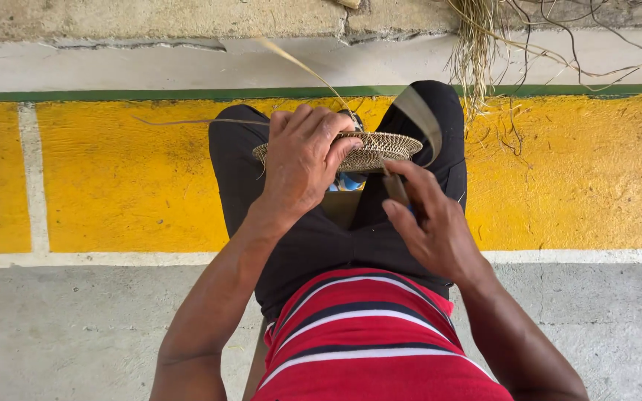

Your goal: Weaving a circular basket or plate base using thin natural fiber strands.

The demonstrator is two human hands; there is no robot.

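A flat round woven disc (pixel 380 146) of pale fibre rests over my knees, above my black trousers. My left hand (pixel 300 163) lies over its left part and grips it, fingers curled over the rim. My right hand (pixel 426 219) is just below the disc's right edge and pinches a flat brownish strip (pixel 395 187) that loops up over my right knee (pixel 419 108) and back toward the rim. A thin pale fibre strand (pixel 302 67) rises from the disc to the upper left.
Beneath my legs the floor has a broad yellow painted band (pixel 574 171) with white lines and a green stripe. A loose bundle of dry fibres (pixel 484 44) lies at the top right by a concrete kerb. Grey concrete floor (pixel 61 334) is near me.
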